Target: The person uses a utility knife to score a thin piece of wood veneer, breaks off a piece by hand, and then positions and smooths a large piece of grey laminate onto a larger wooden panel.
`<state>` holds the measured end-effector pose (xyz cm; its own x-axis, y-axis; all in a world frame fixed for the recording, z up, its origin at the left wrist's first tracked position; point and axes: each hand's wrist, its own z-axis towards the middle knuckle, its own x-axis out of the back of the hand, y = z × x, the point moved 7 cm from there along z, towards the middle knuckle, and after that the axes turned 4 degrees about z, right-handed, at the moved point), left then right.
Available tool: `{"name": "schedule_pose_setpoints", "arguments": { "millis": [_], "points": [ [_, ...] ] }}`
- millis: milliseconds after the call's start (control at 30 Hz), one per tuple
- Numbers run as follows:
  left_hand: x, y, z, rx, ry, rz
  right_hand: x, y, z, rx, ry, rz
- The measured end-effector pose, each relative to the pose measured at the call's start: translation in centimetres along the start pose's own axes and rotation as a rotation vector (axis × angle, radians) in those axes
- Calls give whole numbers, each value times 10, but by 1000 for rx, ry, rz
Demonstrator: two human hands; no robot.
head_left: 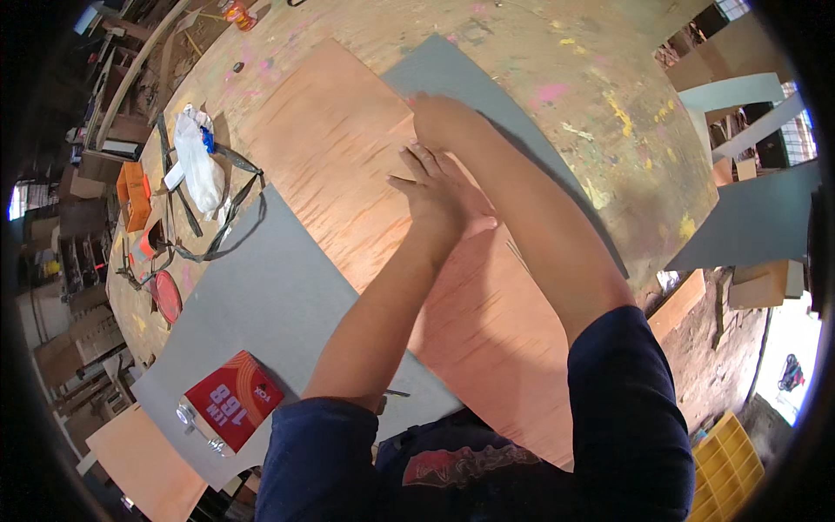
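Observation:
My left hand lies spread, fingers apart, on a pale reddish wood sheet. Just beyond it, my right hand reaches to that sheet's far right edge; its fingers are mostly hidden, so their grip is unclear. A grey sheet shows beneath along the right, and a larger grey sheet lies at the left, carrying a red tin with silvery fittings on one end. Part of a thin dark object shows beside my left forearm.
The round, paint-spattered table holds a white plastic bag, dark straps, an orange box, a red lid and a small bottle. Boards stand around the right side. A yellow crate sits low at right.

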<state>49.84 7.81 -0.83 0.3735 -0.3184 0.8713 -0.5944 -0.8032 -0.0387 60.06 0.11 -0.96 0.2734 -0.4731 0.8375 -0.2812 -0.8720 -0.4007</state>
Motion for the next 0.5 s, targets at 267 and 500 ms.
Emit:
{"name": "schedule_pose_setpoints", "arguments": {
  "millis": [267, 500],
  "points": [
    [-9, -5, -3, 9, -21, 137, -25, 52, -138, -52, -11, 101],
    [6, 10, -5, 81, -107, 52, -34, 102, -272, -165, -129, 133]
  ]
}}
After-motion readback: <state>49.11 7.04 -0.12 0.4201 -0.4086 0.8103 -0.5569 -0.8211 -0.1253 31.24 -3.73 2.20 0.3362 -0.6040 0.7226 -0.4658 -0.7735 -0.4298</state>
